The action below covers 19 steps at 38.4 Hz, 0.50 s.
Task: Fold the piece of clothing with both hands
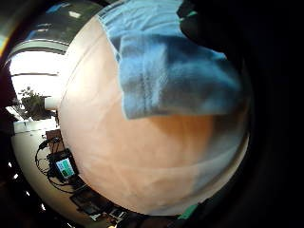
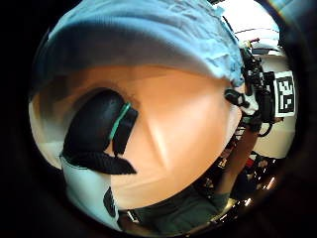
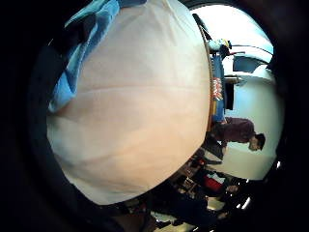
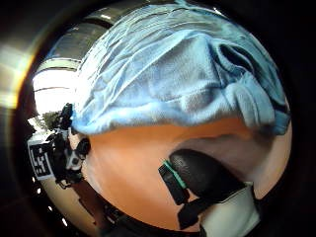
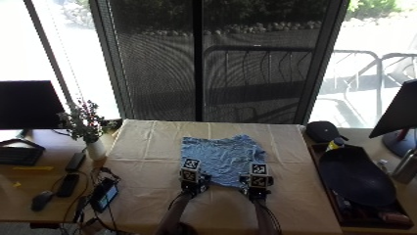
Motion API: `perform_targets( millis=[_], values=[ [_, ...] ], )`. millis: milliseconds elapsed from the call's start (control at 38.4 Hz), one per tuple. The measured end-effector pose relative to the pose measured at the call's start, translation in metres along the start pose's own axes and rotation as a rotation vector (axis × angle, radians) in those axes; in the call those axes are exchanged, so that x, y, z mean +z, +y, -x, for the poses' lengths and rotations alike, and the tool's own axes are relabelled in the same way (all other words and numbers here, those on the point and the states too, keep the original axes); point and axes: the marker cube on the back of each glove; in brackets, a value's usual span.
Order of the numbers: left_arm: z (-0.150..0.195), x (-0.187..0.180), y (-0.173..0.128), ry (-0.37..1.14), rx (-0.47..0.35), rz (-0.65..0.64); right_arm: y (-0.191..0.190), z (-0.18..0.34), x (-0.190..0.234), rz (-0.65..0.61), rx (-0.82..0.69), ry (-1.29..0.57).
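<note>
A light blue garment (image 5: 221,155) lies spread flat on the cream tablecloth (image 5: 143,161). My left hand (image 5: 194,183) is at its near left corner and my right hand (image 5: 258,185) at its near right corner. In the left little finger side view the stitched hem (image 1: 175,71) lies close under the palm, with a dark finger at its edge. The left thumb (image 2: 99,129) sits over bare tablecloth, apart from the garment (image 2: 138,34). The right thumb (image 4: 202,177) is likewise off the garment (image 4: 173,74). A strip of blue cloth (image 3: 82,58) borders the right palm.
A small plant in a white vase (image 5: 91,142) and a phone (image 5: 104,193) sit off the table's left side. A black pouch (image 5: 320,131) and a dark tray with a black dish (image 5: 355,178) stand at the right. Bare tablecloth surrounds the garment.
</note>
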Motion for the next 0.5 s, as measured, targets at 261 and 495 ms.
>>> perform_targets(
  millis=[261,495],
  values=[
    [0.005,-0.001,0.006,-0.046,-0.037,-0.061,-0.008,0.015,0.012,-0.067,-0.092,-0.066],
    [0.018,-0.025,-0.001,-0.215,-0.074,-0.283,-0.03,0.011,0.031,-0.269,-0.065,0.048]
  ],
)
